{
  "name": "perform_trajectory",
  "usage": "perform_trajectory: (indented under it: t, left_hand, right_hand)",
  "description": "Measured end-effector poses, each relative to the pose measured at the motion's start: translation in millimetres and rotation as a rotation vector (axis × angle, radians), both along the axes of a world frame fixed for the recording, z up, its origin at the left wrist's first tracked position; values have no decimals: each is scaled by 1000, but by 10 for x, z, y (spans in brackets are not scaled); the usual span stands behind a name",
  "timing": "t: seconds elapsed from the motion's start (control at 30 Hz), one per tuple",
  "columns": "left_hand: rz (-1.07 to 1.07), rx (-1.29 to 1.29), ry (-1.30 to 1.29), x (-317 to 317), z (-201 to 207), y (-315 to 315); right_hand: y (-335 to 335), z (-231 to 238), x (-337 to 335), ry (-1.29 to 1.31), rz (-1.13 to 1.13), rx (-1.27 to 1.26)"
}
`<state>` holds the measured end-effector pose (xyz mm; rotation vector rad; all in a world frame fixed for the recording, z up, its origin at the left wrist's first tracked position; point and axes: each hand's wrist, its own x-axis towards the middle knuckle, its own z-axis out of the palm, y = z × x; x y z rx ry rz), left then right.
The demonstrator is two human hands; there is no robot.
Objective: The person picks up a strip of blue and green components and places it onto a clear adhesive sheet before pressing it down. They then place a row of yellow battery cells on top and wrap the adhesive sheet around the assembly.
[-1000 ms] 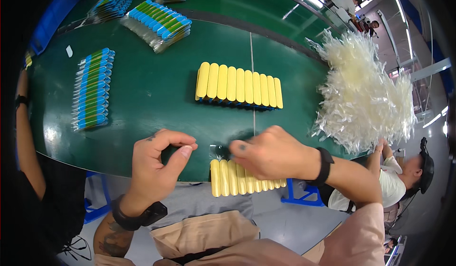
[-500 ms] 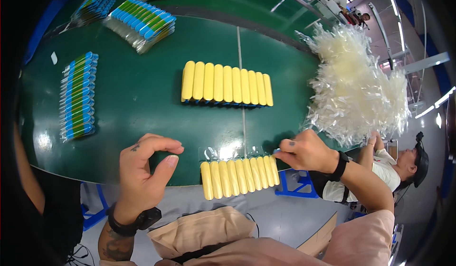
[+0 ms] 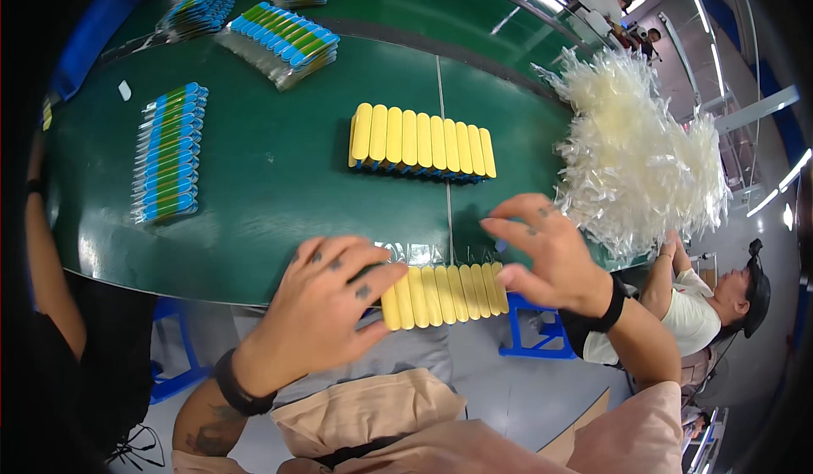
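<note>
While left hand point(image 3: 320, 309) half-curls over near yellow row point(image 3: 445, 296), right hand point(image 3: 549, 258) gapes at its right end, seemingly empty; left's hold unclear.

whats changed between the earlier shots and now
The left hand has moved right, onto the left end of the near row of yellow round-ended strips. The right hand, earlier over that row, has moved to its right end, and its pinch has opened. The far yellow row and the clear plastic pile look unmoved.
</note>
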<state>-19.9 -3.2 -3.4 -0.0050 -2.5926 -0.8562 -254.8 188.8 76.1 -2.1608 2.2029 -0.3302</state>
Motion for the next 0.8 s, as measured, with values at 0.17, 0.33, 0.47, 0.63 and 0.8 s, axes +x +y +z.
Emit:
perform_trajectory:
  t: [0.17,0.33,0.47,0.63,0.8]
  left_hand:
    - [50,348,-49,-260,15,-146]
    - [76,256,-28,-137,-48,-70]
    - [1,240,-30,-120,-18,-52]
    - [5,252,-25,-118,-9,-51]
    - [83,406,-157,-294,112,-36]
  right_hand:
    - [-343,113,414,106,106,257]
    - [-19,-158,-95,-143,128,231]
    - [173,-181,-229,-199,-49,185]
    - [188,-47,-47,235,-245,290]
    - [-45,309,166,-241,-238,65]
